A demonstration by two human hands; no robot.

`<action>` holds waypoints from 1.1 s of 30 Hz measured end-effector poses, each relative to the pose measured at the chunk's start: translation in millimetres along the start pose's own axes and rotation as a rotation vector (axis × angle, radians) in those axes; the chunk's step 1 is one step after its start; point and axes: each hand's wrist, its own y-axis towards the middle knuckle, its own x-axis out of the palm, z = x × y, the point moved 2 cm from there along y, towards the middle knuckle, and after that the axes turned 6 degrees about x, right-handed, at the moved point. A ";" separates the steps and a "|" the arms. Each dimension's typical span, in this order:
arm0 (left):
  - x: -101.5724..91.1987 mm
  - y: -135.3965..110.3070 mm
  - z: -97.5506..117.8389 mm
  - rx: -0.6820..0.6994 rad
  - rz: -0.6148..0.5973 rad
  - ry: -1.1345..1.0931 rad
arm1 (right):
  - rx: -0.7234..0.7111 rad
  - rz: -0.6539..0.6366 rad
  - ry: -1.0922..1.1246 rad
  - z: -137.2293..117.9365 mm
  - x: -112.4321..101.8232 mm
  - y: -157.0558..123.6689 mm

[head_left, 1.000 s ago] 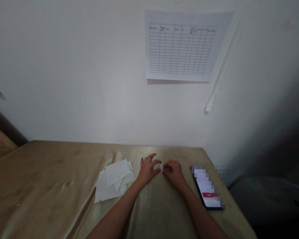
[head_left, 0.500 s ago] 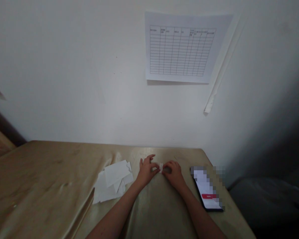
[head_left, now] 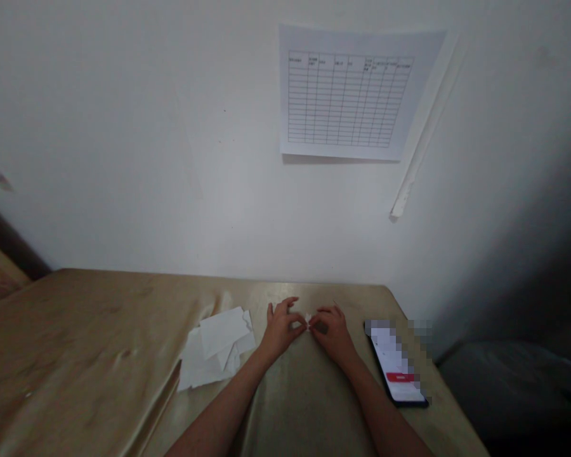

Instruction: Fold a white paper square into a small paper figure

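Observation:
My left hand (head_left: 282, 328) and my right hand (head_left: 329, 330) meet near the far edge of the table (head_left: 99, 355), fingertips together. Between them they pinch a small folded piece of white paper (head_left: 308, 318), held just above the tabletop. The thumb and forefinger of each hand are closed on it; the other fingers of my left hand are spread upward. Just left of my left hand lies a loose pile of white paper sheets (head_left: 216, 346).
A phone (head_left: 396, 371) with a lit screen lies on the table to the right of my right hand, near the table's right edge. A printed grid sheet (head_left: 349, 95) hangs on the white wall behind. The tabletop is covered in wrinkled tan plastic.
Both hands stay in place, fingers shifting slightly on the small paper piece. The view has barely drifted.

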 end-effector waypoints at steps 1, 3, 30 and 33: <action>-0.1 -0.3 0.2 0.003 0.003 -0.008 | -0.005 -0.002 -0.010 -0.2 -0.5 -0.3; -0.6 -0.8 1.0 0.009 0.003 -0.020 | -0.020 -0.021 -0.029 -0.5 -1.5 -0.6; -10.3 -4.8 9.1 0.140 -0.012 0.155 | -0.120 -0.045 -0.201 -8.5 -3.2 -7.6; -10.6 -5.0 9.4 0.142 -0.017 0.160 | -0.123 -0.050 -0.220 -8.1 -2.7 -7.6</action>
